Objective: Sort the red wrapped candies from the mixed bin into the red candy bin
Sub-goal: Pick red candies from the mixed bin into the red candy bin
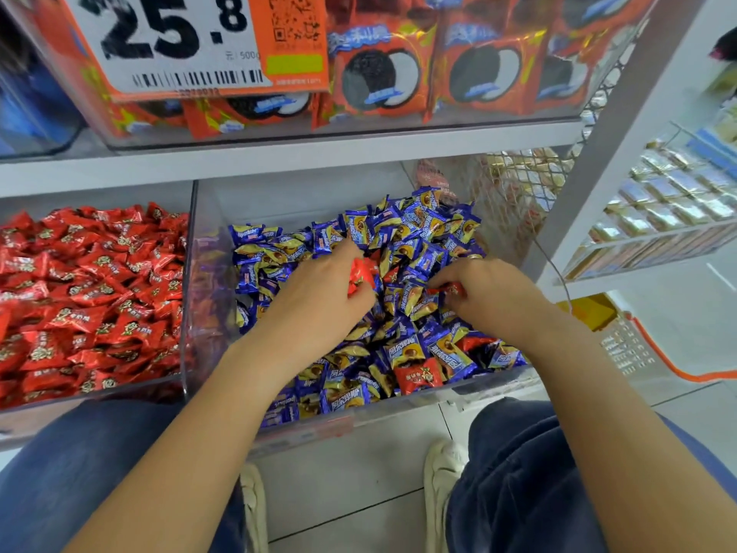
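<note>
I saw the left hand holding a red wrapped candy near the middle of the mixed bin, fingers curled round it. The right hand pinched another red candy toward the bin's right wall. A third red one lay by the front edge. The red candy bin sat just left, sharing a clear wall, its top open under the shelf.

Shop, sweets aisle: white shelving, clear bulk bins of wrapped candy, large price tag with barcode, orange shopping basket on floor.
</note>
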`<state>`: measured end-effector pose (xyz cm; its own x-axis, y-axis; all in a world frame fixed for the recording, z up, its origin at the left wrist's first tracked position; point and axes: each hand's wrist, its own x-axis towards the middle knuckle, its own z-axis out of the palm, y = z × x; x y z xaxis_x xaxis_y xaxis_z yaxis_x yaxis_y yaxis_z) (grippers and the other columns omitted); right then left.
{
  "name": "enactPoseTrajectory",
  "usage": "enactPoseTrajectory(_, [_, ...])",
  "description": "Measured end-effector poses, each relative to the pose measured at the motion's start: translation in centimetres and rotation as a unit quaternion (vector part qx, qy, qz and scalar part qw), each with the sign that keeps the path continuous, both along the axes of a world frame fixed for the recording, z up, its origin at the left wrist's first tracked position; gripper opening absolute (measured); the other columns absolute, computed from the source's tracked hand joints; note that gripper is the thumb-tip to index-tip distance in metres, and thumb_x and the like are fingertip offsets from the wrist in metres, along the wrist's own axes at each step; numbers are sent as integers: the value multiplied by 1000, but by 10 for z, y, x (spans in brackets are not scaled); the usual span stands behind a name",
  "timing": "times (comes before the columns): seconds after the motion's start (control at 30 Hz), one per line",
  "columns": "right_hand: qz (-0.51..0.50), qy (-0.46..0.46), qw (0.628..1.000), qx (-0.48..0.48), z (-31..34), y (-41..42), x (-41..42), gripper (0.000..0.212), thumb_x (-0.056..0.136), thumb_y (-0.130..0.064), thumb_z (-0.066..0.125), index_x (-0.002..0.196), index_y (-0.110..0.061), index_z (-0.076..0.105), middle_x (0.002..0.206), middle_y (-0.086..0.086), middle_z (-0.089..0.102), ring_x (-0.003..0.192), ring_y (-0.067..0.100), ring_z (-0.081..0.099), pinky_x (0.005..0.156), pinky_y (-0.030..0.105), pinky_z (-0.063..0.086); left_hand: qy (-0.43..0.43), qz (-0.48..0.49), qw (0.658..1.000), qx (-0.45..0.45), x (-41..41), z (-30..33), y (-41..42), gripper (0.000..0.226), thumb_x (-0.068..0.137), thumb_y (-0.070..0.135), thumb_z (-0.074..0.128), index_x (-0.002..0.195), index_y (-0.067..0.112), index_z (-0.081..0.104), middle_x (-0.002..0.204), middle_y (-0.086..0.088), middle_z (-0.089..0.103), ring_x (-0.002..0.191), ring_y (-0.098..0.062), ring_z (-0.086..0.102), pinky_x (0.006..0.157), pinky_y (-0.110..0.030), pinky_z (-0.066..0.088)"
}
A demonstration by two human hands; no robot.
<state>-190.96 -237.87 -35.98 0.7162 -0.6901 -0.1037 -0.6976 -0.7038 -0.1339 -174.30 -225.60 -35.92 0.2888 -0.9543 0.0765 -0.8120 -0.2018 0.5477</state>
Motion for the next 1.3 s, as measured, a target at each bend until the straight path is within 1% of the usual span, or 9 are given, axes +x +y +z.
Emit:
enactPoseTrajectory(0.13, [4, 19, 999, -31, 0, 5, 0, 42, 87, -17, 55, 128, -29, 56, 118, 2, 64, 107, 25, 59, 80, 38, 53, 72, -94, 993, 24, -12, -3, 5, 7, 92, 23, 54, 93, 30, 53, 65, 8, 53, 52, -4, 43, 50, -19, 33])
enactPoseTrajectory(0.3, [11, -14, 1000, -11, -1, 5, -9, 27, 93, -21, 53, 119, -21, 64, 113, 6, 59, 104, 25, 57, 85, 35, 46, 71, -180, 972, 133, -24, -18, 6, 21, 79, 48, 68, 88, 31, 61, 80, 12, 63, 74, -1, 55, 69, -27, 47])
enactPoseTrajectory(0.43, [-7, -130, 991, 20, 12, 6, -26, 14, 96, -19, 51, 96, -18, 65, 89, 3, 61, 73, 13, 53, 67, 28, 35, 19, -203, 966, 156, -29, -23, 3, 26, 82, 45, 67, 105, 33, 64, 102, 12, 67, 93, -8, 60, 80, -35, 51])
enactPoseTrajectory(0.53, [-1, -118, 993, 22, 19, 12, -36, 13, 99, -26, 41, 94, -21, 52, 75, 2, 62, 60, 16, 52, 60, 34, 40, -8, -206, 966, 155, -29, -21, 1, 18, 84, 40, 65, 96, 26, 66, 87, 6, 67, 80, -11, 61, 71, -36, 52])
enactPoseTrajectory(0.67, [-6, -6, 1000, 29, 25, 17, -44, 16, 86, -46, 59, 84, -32, 53, 65, -13, 51, 68, 13, 55, 61, 28, 38, -22, -143, 983, 113, -15, -15, 0, 22, 84, 41, 64, 85, 19, 63, 74, 3, 63, 71, -15, 59, 64, -32, 47])
enactPoseTrajectory(0.87, [20, 117, 993, -13, 19, 21, -34, 38, 82, -44, 67, 118, -40, 57, 111, -6, 64, 95, 18, 57, 77, 29, 44, -17, -79, 995, 67, 2, -8, 8, 19, 84, 46, 63, 83, 27, 59, 75, 8, 63, 72, -12, 57, 66, -32, 46])
enactPoseTrajectory(0.97, [25, 131, 990, -40, 12, 22, -28, 35, 80, -43, 67, 113, -35, 58, 109, -4, 63, 103, 21, 57, 75, 30, 43, 1, -13, 1000, 25, 7, -3, 10, 19, 85, 44, 62, 84, 25, 61, 77, 9, 64, 73, -11, 58, 66, -29, 46])
enactPoseTrajectory(1.1, [20, 79, 996, -37, 9, 21, -27, 20, 83, -43, 62, 100, -33, 58, 98, -3, 63, 89, 19, 58, 71, 28, 42, 22, 120, 991, -48, 17, 4, 7, 28, 85, 42, 62, 70, 19, 56, 65, 4, 58, 64, -9, 54, 58, -22, 37])
enactPoseTrajectory(1.3, [-34, -150, 987, 40, 22, 18, -26, 15, 83, -33, 61, 87, -19, 57, 70, 4, 57, 63, 18, 53, 61, 33, 43, 27, 159, 981, -104, 17, 21, 14, 24, 83, 40, 64, 73, 18, 59, 61, 3, 59, 61, -8, 55, 57, -21, 38])
